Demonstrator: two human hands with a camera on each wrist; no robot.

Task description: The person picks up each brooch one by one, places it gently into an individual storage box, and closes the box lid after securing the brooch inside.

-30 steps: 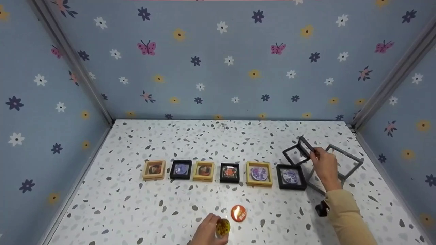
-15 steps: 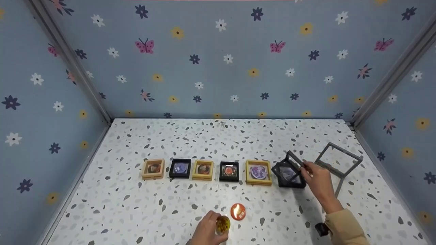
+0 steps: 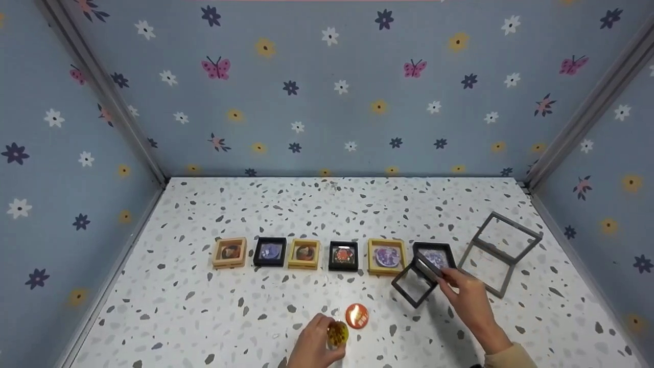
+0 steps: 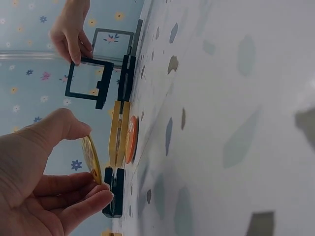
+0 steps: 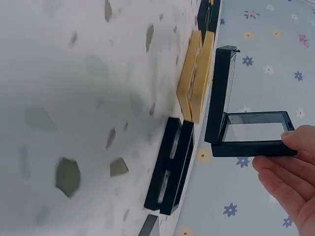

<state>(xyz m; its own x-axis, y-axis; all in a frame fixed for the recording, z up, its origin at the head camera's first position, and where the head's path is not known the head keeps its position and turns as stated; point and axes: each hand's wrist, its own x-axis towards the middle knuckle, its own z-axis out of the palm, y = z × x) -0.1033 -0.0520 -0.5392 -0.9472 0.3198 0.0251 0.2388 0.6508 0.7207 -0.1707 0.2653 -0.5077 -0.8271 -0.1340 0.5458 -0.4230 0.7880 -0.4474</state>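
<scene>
My left hand (image 3: 312, 342) pinches a round yellow badge (image 3: 337, 334) by its edges between thumb and fingers, above the table front. Just right of it, an orange badge (image 3: 357, 316) lies flat on the table. My right hand (image 3: 470, 301) grips one half of a black hinged display frame (image 5: 246, 149) with clear windows. The two halves stand unfolded at roughly a right angle, with no badge showing inside. In the head view this frame overlaps the front of a black frame (image 3: 431, 245) that holds a purple badge.
A row of small frames with badges crosses the table, among them a yellow frame (image 3: 386, 240), a black frame (image 3: 344, 244) and a light-wood frame (image 3: 230, 265). A larger grey frame (image 3: 494, 251) lies unfolded at the right. Flower-patterned walls (image 3: 327, 102) enclose the back and sides.
My right hand has brought the unfolded black frame left and toward the front, from beside the grey frame past the rightmost black one. The left hand stays nearly still with the yellow badge.
</scene>
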